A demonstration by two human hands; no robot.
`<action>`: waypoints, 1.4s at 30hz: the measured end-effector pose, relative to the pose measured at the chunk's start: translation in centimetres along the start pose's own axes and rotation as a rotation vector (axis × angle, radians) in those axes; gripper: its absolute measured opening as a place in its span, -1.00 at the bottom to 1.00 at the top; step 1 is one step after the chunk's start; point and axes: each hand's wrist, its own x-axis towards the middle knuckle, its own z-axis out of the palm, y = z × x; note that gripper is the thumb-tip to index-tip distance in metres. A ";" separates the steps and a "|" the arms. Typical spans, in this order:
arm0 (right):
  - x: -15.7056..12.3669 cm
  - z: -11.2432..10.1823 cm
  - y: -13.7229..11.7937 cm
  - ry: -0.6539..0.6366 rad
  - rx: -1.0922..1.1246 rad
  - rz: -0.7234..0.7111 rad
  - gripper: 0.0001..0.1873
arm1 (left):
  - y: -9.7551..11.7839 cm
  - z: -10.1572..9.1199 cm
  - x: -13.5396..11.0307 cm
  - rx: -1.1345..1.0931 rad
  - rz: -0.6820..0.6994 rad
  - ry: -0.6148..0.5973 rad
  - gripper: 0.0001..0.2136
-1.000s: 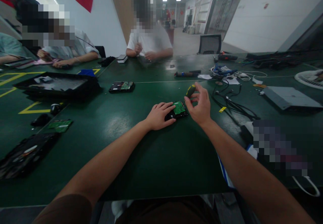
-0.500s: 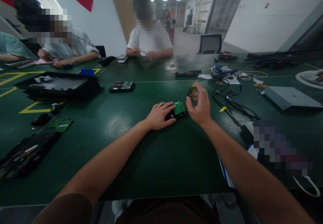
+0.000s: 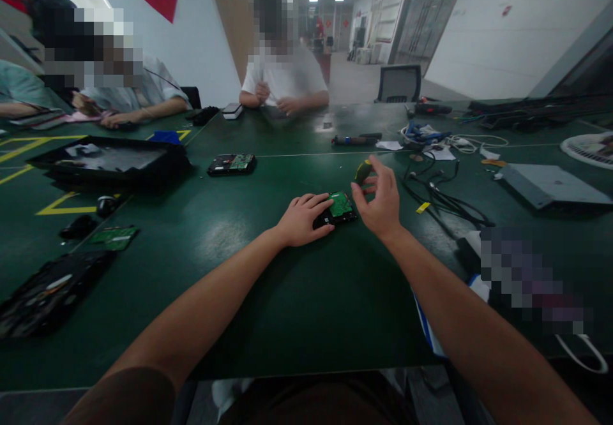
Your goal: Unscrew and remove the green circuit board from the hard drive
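A hard drive (image 3: 341, 204) lies on the green table with its green circuit board facing up. My left hand (image 3: 306, 219) rests over its left part, fingers on top and thumb along the near edge, pressing it to the table. Just right of the drive, my right hand (image 3: 379, 199) holds a screwdriver (image 3: 363, 171) by its yellow and black handle, between thumb and fingers. The shaft points down toward the drive's right edge; its tip is too small to make out.
Another hard drive (image 3: 232, 164) lies farther left, near a black tray-like casing (image 3: 112, 160). A loose green circuit board (image 3: 115, 238) lies at left. Black cables (image 3: 445, 198) and a grey metal box (image 3: 555, 184) are at right. Two people sit across the table (image 3: 287, 323); another is partly visible.
The screwdriver handle has turned slightly in my right hand, and the fingers have shifted a little. My left hand and the hard drive stay in place.
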 end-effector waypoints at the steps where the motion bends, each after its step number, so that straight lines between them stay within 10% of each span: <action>1: 0.0 0.0 0.0 -0.001 -0.006 0.004 -0.26 | 0.0 0.0 0.0 -0.001 -0.001 0.000 -0.28; 42: -0.1 0.2 0.1 -0.010 0.005 -0.020 -0.23 | -0.1 0.1 0.1 -0.016 -0.002 -0.001 -0.28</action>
